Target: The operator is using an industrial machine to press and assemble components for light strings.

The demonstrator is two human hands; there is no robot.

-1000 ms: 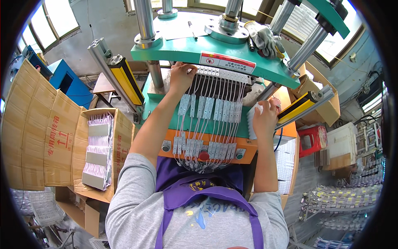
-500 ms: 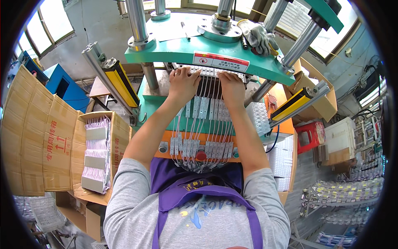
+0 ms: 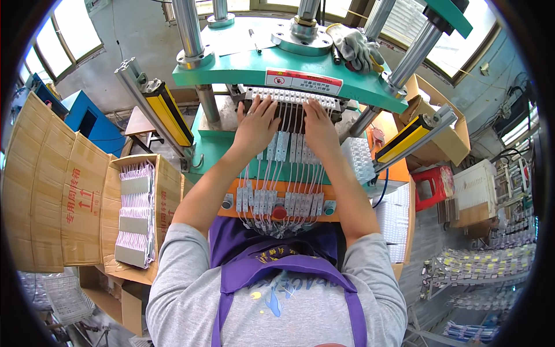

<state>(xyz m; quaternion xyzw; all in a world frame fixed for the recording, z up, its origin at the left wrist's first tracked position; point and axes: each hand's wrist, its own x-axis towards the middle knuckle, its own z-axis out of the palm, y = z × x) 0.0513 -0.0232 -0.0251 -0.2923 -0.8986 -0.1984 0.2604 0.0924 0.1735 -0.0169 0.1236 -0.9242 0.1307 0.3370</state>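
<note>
Under the green press plate (image 3: 231, 70), a row of white plastic blocks (image 3: 292, 96) sits in a dark metal mould. Wires run toward me from that row to several strings of small light modules (image 3: 281, 146), which hang over the orange front panel (image 3: 231, 189). My left hand (image 3: 256, 126) lies palm down at the left of the wires, fingers stretched out and apart, tips near the row. On the right side, my right hand (image 3: 319, 128) is also open, its fingertips by the outer wires at the mould. Whatever is beneath both palms is hidden.
Yellow safety bars (image 3: 167, 113) flank the press, with steel columns (image 3: 188, 29) around it. A stack of white blocks (image 3: 358, 160) stands at right. Gloves (image 3: 355, 47) and a pen (image 3: 255, 41) lie on the plate. A carton of wired strips (image 3: 162, 196) is at left.
Both hands have drawn back a little toward me from the row of white blocks, and the fingers have straightened. More of the row now shows.
</note>
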